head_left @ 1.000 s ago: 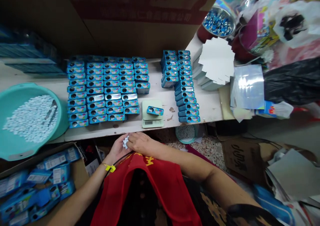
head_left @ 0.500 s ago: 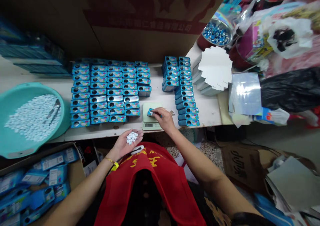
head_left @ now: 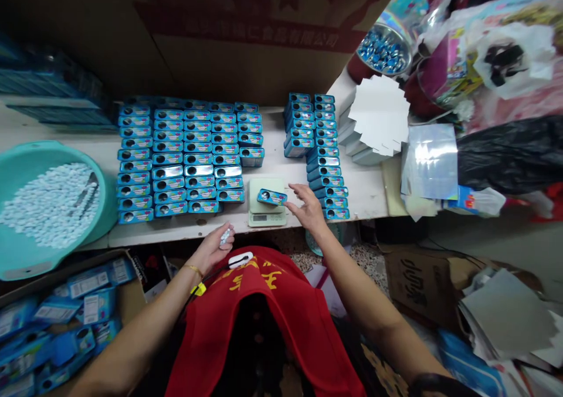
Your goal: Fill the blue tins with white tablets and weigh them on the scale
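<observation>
A small blue tin (head_left: 272,197) lies on a pale green scale (head_left: 266,208) at the table's front edge. My right hand (head_left: 307,207) hovers just right of the tin, fingers spread, holding nothing. My left hand (head_left: 214,248) is cupped below the table edge, closed around a few white candies (head_left: 225,236). To the left of the scale, rows of blue tins (head_left: 185,158) cover the table. Two more columns of blue tins (head_left: 322,155) stand to the right of the scale.
A teal basin (head_left: 26,262) of white candies with a scoop sits at the left. A cardboard box of blue packets (head_left: 53,321) is at lower left. White folded cartons (head_left: 380,118), silver sheets (head_left: 431,159) and a tub of blue pieces (head_left: 383,48) lie right.
My right hand has lifted off the tin on the scale and drawn back to its right. My left hand has curled shut around the candies.
</observation>
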The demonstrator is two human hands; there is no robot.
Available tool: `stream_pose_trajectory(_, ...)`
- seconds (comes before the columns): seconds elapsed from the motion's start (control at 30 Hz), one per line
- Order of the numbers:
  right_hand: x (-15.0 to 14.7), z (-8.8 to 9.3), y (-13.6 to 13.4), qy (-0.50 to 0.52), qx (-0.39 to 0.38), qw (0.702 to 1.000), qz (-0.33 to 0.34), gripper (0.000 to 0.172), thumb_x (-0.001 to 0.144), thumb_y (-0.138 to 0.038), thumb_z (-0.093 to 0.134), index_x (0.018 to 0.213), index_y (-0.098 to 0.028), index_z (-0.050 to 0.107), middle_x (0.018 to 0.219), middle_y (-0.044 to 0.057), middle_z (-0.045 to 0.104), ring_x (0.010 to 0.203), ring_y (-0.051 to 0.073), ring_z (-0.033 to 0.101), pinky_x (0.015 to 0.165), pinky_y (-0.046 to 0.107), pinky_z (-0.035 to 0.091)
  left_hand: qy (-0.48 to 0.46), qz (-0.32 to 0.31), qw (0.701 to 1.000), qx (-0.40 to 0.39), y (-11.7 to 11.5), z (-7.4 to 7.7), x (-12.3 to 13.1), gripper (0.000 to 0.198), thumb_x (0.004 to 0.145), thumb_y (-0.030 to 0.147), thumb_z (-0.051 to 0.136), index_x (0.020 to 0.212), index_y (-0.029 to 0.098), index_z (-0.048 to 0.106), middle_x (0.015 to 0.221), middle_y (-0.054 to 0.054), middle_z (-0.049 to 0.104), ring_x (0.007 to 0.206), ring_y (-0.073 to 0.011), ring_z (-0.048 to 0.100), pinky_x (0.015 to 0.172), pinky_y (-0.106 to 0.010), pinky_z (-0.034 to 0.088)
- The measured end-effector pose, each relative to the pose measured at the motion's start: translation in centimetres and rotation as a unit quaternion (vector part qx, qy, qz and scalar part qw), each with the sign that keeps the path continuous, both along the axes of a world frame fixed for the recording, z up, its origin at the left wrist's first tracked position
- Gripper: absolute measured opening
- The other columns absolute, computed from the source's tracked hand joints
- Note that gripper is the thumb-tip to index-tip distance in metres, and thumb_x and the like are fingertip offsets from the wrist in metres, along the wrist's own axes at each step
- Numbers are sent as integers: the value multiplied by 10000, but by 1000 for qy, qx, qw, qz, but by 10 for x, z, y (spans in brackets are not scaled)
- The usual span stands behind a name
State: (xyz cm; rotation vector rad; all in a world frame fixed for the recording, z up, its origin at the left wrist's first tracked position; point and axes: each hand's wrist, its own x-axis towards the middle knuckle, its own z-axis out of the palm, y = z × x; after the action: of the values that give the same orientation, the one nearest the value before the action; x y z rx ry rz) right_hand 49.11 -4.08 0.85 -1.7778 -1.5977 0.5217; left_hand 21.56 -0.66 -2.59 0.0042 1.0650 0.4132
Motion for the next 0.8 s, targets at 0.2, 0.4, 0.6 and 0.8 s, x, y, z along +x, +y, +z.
stream_pose_trajectory(0.2,-16,-6,8,-113,-60,988,86,499,763,-298,559,1235,-215,419,1173,93,479,1054,242,438,886,413,381,86,-1,994,61,17,-29,36,55,744,154,553,774,115,527,510,42,428,359,-16,363,290,-98,167)
stream_pose_trajectory(0.4,-17,-1,32,-164,-55,981,92,421,791,-197,479,1210,-179,441,1070,90,530,953,240,436,827,384,415,171,-11,975,138,14,-42,70,117,664,192,618,673,129,520,459,43,456,334,-25,349,307,-127,128)
stream_pose_trajectory(0.6,-14,-1,100,-166,-12,981,103,437,790,-178,471,1225,-193,423,1102,90,506,981,244,414,823,382,425,220,-21,953,207,15,-47,98,115,611,191,639,583,131,546,413,53,442,338,-33,329,341,-166,171)
stream_pose_trajectory(0.8,-30,-37,126,-176,-35,976,122,419,786,-158,492,1201,-199,453,1152,97,486,1008,227,415,784,348,448,209,-52,951,222,10,-47,132,67,606,183,638,606,136,590,410,52,445,352,-49,337,355,-184,197)
